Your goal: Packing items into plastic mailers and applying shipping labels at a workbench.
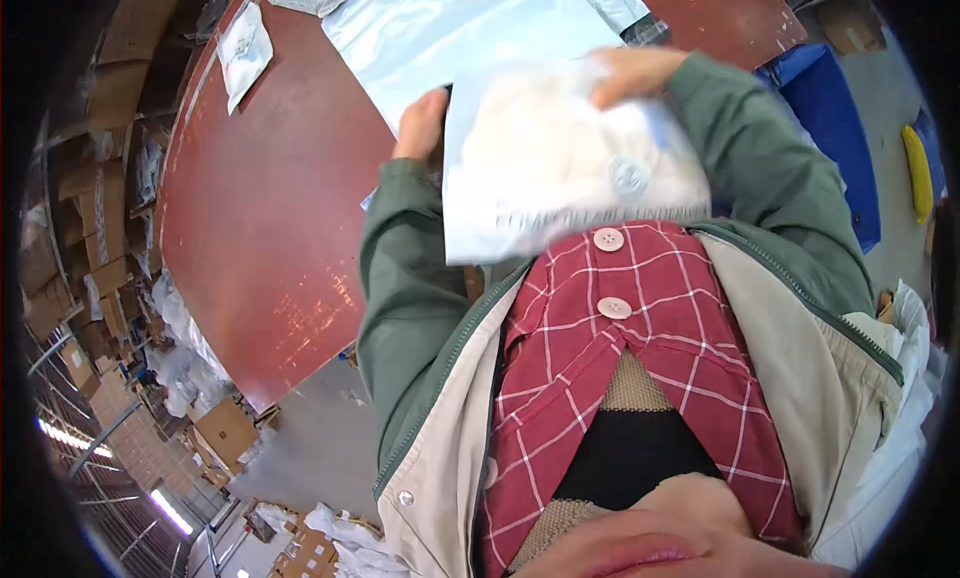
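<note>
A clear and white plastic bag with cream-coloured soft contents, probably folded cloth, is held up in front of my chest, blurred by motion. My left hand grips its left edge, with some fingers hidden behind it. At the upper right corner, my right hand has its fingers bent over the bag's top. Just beyond the bag, a large shiny white plastic mailer lies flat on the red tabletop.
A small white packet lies near the table's far left edge. Blue bins stand at the right, with something yellow beside them. Cardboard boxes and plastic wrapping crowd the floor and shelves on the left.
</note>
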A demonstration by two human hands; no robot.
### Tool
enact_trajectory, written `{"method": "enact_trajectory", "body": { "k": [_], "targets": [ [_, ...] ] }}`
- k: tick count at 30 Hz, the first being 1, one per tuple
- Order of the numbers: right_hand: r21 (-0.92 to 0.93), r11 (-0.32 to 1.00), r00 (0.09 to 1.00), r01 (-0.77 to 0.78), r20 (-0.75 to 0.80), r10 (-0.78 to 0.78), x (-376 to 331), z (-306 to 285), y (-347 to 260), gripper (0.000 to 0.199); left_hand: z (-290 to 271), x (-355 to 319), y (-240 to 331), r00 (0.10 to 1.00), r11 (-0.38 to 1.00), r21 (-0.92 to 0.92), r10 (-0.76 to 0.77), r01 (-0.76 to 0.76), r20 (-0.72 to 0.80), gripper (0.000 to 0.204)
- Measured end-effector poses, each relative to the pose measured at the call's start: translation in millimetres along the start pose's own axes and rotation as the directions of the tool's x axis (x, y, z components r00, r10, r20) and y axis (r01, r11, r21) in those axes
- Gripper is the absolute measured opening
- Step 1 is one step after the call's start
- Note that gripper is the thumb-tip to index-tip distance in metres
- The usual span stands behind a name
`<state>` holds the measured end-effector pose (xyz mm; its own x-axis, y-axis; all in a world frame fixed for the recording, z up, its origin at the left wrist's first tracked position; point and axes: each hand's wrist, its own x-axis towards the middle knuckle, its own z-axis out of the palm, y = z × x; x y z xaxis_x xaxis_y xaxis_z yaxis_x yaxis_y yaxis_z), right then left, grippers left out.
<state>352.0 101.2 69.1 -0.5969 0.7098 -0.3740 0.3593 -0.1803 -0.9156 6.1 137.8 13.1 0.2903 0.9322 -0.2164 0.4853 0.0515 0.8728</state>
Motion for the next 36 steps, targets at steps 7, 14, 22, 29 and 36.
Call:
{"method": "enact_trajectory", "body": {
  "k": [7,14,22,29,36],
  "targets": [
    [0.279,0.951,0.98,-0.135,-0.106,0.17,32,34,59,0.038,-7,-31,78,0.999,0.964,0.266,0.015,-0.025,0.043,0.032],
    [0.528,0.848,0.816,0.046,-0.51,0.273,56,60,76,0.033,22,-75,24,0.726,0.775,0.627,0.474,-0.076,-0.498,0.05],
    [-0.311,0.95,0.874,-0.025,-0.469,-0.13,142,16,111,0.039,33,-120,-26,0.71,0.885,0.219,-0.158,0.41,-0.686,0.029],
    [-0.487,0.873,0.777,-0.001,-0.55,-0.306,129,18,109,0.038,39,-150,-17,0.756,0.878,0.294,-0.108,0.377,-0.645,0.025],
    [-0.3,0.921,0.865,0.249,-0.36,-0.351,-20,106,73,0.016,5,-165,-25,0.789,0.618,0.568,-0.146,0.543,-0.596,0.063]
  ]
}}
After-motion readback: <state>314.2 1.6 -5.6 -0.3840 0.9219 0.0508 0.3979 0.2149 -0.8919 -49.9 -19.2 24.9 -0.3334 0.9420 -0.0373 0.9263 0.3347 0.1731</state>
